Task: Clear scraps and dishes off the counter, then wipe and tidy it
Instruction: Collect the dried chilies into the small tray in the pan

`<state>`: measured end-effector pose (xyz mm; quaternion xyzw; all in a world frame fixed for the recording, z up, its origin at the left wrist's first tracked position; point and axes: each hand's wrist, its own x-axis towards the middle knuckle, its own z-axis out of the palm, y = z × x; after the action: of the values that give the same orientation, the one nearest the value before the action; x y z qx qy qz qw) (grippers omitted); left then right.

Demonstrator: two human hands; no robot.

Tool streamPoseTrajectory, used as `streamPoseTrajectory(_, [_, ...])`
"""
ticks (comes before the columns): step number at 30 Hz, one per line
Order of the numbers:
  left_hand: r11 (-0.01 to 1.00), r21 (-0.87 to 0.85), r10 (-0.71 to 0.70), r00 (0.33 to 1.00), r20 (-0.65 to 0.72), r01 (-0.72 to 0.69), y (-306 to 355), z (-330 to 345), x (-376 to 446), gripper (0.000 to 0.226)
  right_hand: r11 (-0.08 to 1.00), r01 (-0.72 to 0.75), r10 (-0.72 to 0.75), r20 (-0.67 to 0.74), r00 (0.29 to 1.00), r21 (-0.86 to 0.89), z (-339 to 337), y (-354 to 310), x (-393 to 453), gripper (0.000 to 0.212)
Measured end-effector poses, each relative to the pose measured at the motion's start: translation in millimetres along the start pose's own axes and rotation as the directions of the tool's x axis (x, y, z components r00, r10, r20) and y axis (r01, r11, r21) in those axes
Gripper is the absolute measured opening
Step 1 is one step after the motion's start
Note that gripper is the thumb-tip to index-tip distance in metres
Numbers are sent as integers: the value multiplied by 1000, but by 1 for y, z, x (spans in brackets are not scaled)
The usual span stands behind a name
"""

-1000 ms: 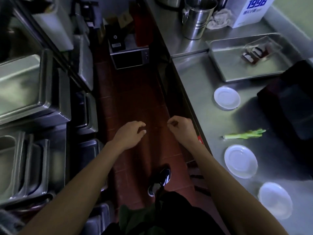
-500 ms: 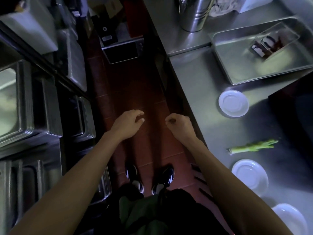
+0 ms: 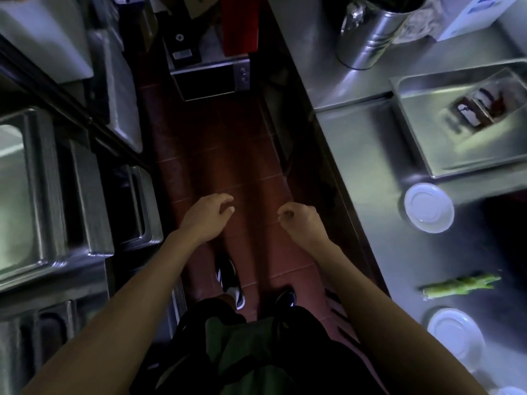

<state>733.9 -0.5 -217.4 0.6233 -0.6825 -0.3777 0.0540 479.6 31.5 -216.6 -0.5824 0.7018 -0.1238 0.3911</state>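
A steel counter (image 3: 370, 172) runs down the right side. On it lie a small white plate (image 3: 429, 207), a green vegetable scrap (image 3: 462, 285) and a second white plate (image 3: 453, 333) nearer me. Farther back sits a metal tray (image 3: 427, 132) with a clear plastic container (image 3: 482, 105) of dark scraps in it. My left hand (image 3: 209, 216) hovers over the red floor with loosely curled fingers, holding nothing. My right hand (image 3: 301, 222) hangs beside it, left of the counter edge, fingers curled in, empty.
A tall steel canister (image 3: 370, 35), a crumpled cloth (image 3: 419, 21) and a white box (image 3: 473, 15) stand at the counter's far end. Stacked steel pans (image 3: 42, 195) fill shelves on the left. A microwave-like box (image 3: 211, 78) sits on the floor ahead. A dark object (image 3: 510, 240) covers the counter's right edge.
The view has tilted down and shifted forward, so the counter items slid toward the lower right. Both hands stay over the floor, held much as before.
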Motion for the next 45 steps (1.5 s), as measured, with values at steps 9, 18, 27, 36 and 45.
streamPoseTrajectory(9, [973, -90, -212, 977, -2, 211, -82, -25, 4, 35, 995, 43, -26, 177, 984, -94, 66, -60, 61, 17])
streamPoseTrajectory(18, [890, -138, -439, 898, -2, 435, -122, -8, 23, 32, 967, 150, -50, 422, 905, -207, 111, -66, 150, 18])
streamPoseTrajectory(27, [823, -208, -550, 833, -54, 529, -152, 32, 72, 29, 902, 253, -28, 537, 843, -351, 162, -42, 242, 21])
streamPoseTrajectory(36, [768, -349, -597, 798, -87, 537, -279, 158, 159, 24, 854, 402, -114, 635, 764, -330, 305, 62, 345, 28])
streamPoseTrajectory(45, [827, -331, -503, 861, -76, 454, -419, 285, 244, 37, 773, 530, -200, 659, 725, -348, 458, 162, 443, 36])
